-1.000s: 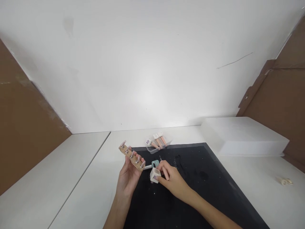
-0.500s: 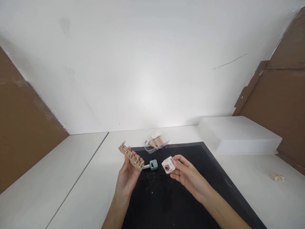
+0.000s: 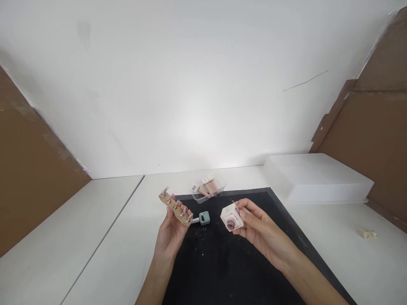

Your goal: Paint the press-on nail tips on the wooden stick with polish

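Observation:
My left hand [image 3: 171, 233] grips a small wooden bar [image 3: 175, 209] that carries a row of several nail tips on metal studs, held tilted above the left edge of the black mat [image 3: 229, 262]. My right hand [image 3: 257, 226] is closed round a small white square jar [image 3: 232, 218] with a dark pink inside, tipped toward me, and a thin brush sticks up between its fingers. Between the hands a small teal tool [image 3: 203, 217] lies on the mat.
A clear tray [image 3: 208, 194] with several pink-handled bottles sits at the mat's far edge. A white box [image 3: 318, 180] stands at the back right, and a small cream object [image 3: 367, 233] lies on the white table [image 3: 104, 237]. Brown cardboard panels flank both sides.
My right hand lifted the white jar off the mat and carried it rightward, turning its open side toward me. The left hand with the wooden bar stayed nearly still.

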